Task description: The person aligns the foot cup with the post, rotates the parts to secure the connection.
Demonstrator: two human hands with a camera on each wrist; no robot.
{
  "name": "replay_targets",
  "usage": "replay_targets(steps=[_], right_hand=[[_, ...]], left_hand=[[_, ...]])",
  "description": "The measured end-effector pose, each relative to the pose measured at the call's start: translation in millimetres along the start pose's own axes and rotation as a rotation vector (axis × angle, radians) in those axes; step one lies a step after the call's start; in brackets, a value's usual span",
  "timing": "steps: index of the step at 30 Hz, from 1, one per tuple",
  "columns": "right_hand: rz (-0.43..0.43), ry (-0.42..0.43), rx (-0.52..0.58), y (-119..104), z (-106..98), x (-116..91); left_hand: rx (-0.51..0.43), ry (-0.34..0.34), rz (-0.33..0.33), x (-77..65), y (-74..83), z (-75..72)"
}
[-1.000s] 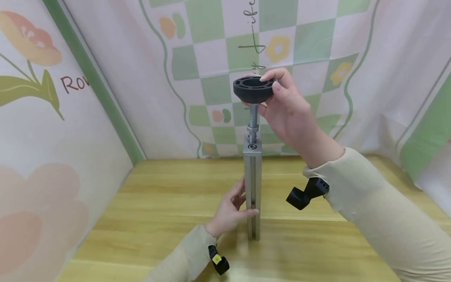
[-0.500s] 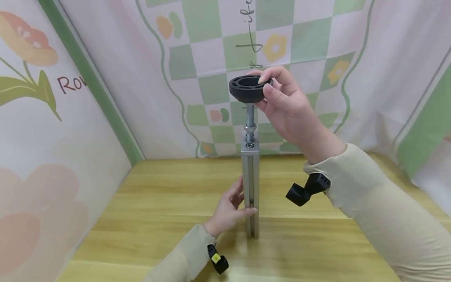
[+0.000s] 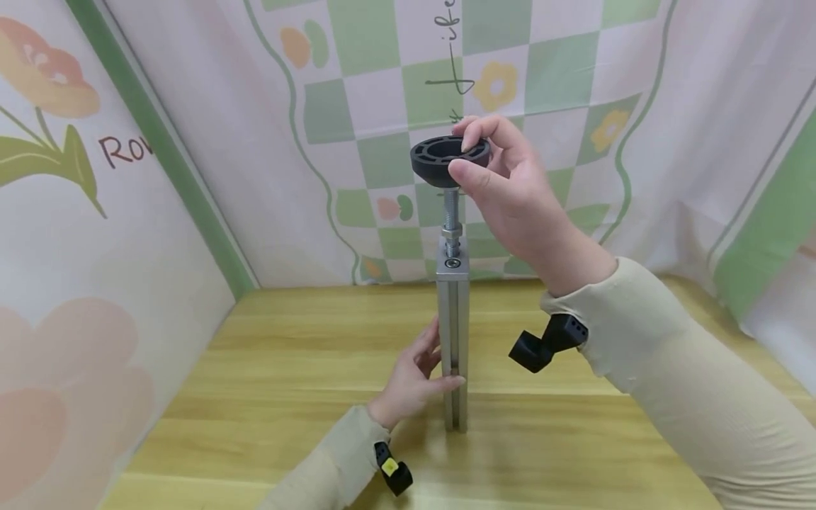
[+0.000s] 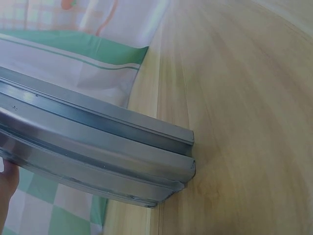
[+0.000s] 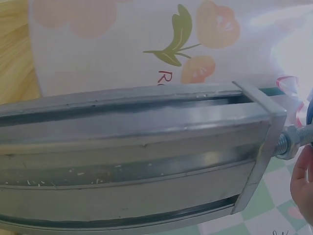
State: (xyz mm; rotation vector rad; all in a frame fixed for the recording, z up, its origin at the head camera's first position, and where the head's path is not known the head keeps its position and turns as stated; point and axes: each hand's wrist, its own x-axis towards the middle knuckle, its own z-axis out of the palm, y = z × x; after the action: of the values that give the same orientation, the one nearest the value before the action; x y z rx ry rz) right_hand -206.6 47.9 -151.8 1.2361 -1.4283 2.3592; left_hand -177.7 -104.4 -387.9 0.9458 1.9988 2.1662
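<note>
A slotted aluminium profile [image 3: 454, 333] stands upright on the wooden table in the head view. From its end plate [image 3: 452, 268] rises a threaded rod [image 3: 451, 205] with a hex nut [image 3: 452, 232]. A round black levelling foot [image 3: 436, 170] tops the rod, its ribbed hollow side up. My right hand [image 3: 516, 205] pinches the foot's right rim, thumb in front and fingers at the back and inside. My left hand [image 3: 411, 386] grips the profile low down, thumb across the front. In the right wrist view the nut [image 5: 292, 142] sits just off the plate.
The wooden tabletop [image 3: 306, 354] runs back to a checked, flowered curtain [image 3: 382, 92]. A printed curtain panel [image 3: 115, 262] borders the left side. Black camera mounts sit on both wrists, the right mount [image 3: 548, 343] hanging near the profile.
My right thumb has moved left along the front of the foot's rim, with the fingers shifting at the back. The left hand keeps its grip on the profile; the view has shifted slightly.
</note>
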Motion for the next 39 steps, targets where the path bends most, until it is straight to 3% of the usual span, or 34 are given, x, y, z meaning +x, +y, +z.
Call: replay_targets(steps=[14,19,29,34,39], right_hand=[[0.0,0.074,-0.104,1.3,5.8,0.2],[0.034,-0.001,0.064,7.0,-3.0,-2.2],[0.253,-0.27,0.337,10.5,-15.9,6.4],[0.221,-0.329,0.425,10.3,-14.2,11.6],[0.171,-0.305,0.476,11.8,-11.2,14.5]], left_hand=[[0.017,0.021,-0.013,-2.0,4.0,-1.4],[0.014,0.025,-0.014,-2.7,4.4,-0.8],[0.016,0.012,-0.011,-2.8,1.8,-0.5],[0.008,0.007,-0.011,-2.0,2.9,-1.7],[0.002,0.0,0.008,0.3,4.3,-3.1]])
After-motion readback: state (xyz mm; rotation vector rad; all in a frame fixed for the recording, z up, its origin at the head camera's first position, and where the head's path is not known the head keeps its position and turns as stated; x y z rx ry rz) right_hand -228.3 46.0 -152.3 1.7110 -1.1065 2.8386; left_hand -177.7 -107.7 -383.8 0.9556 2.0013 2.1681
